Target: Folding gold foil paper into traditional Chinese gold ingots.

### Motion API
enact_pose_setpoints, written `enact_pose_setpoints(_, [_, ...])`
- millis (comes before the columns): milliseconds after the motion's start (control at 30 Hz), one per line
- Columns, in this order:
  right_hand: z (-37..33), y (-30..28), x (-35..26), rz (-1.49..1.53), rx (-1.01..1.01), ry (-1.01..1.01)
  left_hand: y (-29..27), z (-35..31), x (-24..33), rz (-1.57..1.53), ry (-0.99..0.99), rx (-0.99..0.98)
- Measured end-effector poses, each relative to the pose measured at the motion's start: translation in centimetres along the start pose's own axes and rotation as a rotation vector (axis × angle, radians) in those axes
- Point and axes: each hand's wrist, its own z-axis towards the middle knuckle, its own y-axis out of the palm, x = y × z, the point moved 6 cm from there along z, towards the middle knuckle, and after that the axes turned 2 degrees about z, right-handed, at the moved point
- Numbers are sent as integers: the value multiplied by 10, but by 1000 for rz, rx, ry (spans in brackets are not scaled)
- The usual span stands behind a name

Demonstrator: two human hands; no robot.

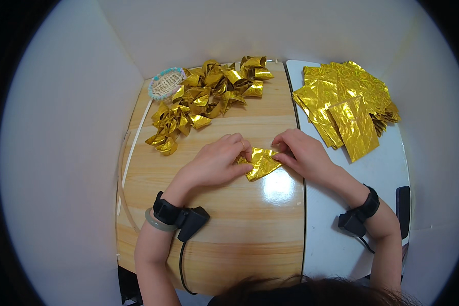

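Note:
Between my two hands, on the wooden tabletop [229, 219], is a partly folded sheet of gold foil paper [263, 164]. My left hand [220, 159] pinches its left end, thumb in front and fingers behind. At its right corner, my right hand [302, 154] grips the edge between thumb and fingertips. Beyond my left hand lies a loose pile of folded gold paper pieces [209, 94], curled into boat-like shapes. A stack of flat gold foil sheets [349, 94] rests on the white tabletop at the right, with one sheet [355, 127] angled on top.
A small woven basket [166, 84] with a blue and white rim stands at the far left, touching the folded pile. The white tabletop [324, 214] adjoins the wooden one along a dark seam. A black oblong object [403, 211] lies at its right edge. Pale walls enclose the far side and both flanks.

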Motion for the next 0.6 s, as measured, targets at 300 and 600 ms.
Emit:
enact_pose_setpoints(300, [1, -6, 0, 41, -8, -149, 0, 2, 3, 25, -70, -46])
enact_pose_setpoints(600, [-3, -21, -4, 13, -3, -120, -2, -2, 2, -79, -25, -40])
